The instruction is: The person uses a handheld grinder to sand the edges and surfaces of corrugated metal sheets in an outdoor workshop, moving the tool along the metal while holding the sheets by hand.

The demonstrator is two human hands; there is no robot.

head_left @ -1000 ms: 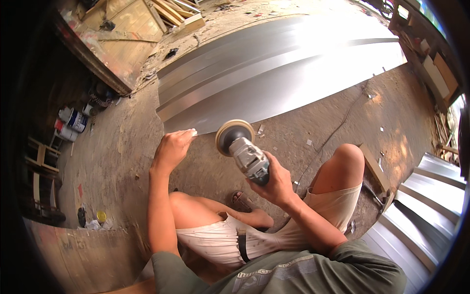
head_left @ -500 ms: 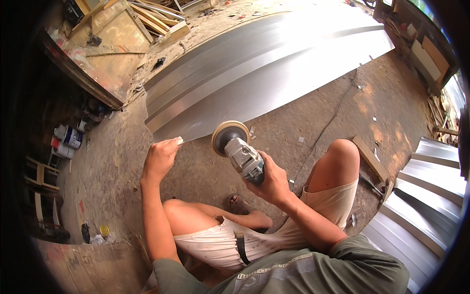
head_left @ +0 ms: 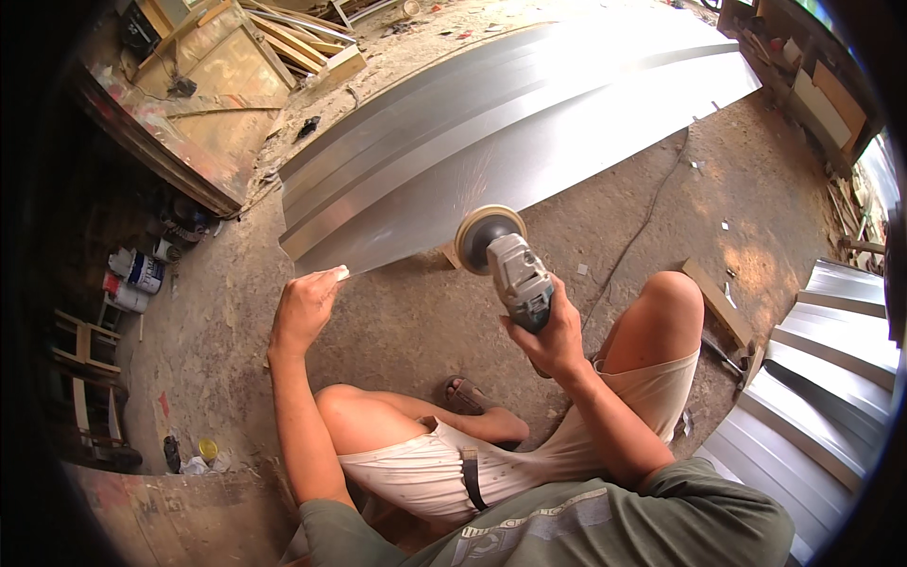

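A long folded sheet of shiny metal [head_left: 397, 213] stretches from near my left hand toward the far right. My left hand [head_left: 304, 307] is closed at its near left corner, fingertips pinching the edge; a small whitish patch shows at the fingertips. In my right hand [head_left: 555, 338] is a grey and dark angle grinder [head_left: 521, 282], gripped round its body. Its round, tan-rimmed disc [head_left: 491, 236] overlaps the sheet's near edge in this view. Whether the disc touches the metal I cannot tell. Faint scratch-like streaks show on the sheet just beyond it.
A cable [head_left: 652, 213] runs over the dirt floor from the sheet's edge. Ribbed metal panels [head_left: 803, 416] lie at the right, beside a wooden block [head_left: 715, 302]. Wooden boards [head_left: 293, 42] are piled far left, a worn wooden panel [head_left: 222, 104] near them. Paint cans [head_left: 142, 269] stand at the left.
My right hand has carried the grinder to the right and a little farther away along the sheet's edge. The left hand stays at the corner, nearly unmoved.
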